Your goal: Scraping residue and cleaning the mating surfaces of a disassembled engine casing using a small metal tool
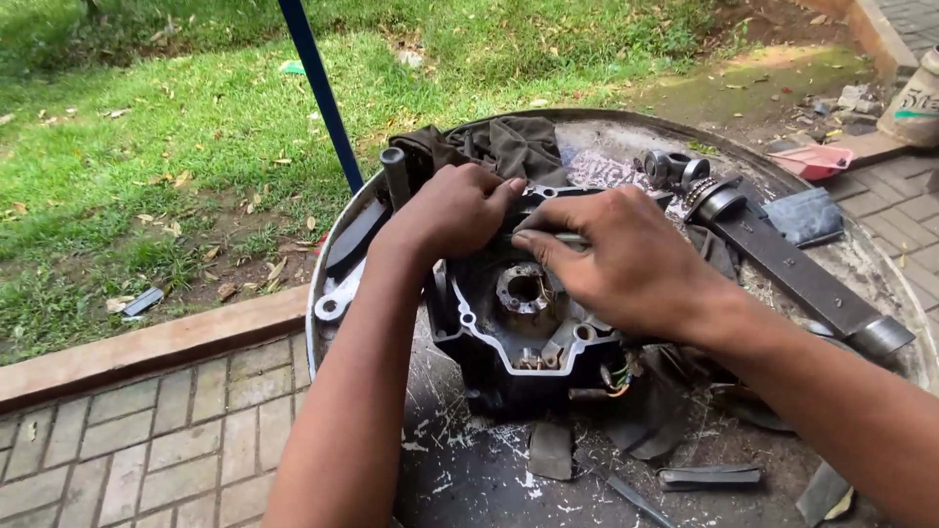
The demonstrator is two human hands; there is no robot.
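Left hand (455, 210) is gripping the far edge of the dark engine casing (518, 332), lying mid-table (469, 469). Right hand (626, 259) is pinching a thin metal rod (562, 238) above it. Rags (509, 147) are crowding the far rim; near side open.

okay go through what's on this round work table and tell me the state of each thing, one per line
engine casing: open side up, round hub inside exposed
left hand: resting on casing's upper edge
right hand: pinching a thin metal tool over the casing
dark rag: crumpled behind casing
long metal bar: lying flat
rubber scraps: scattered
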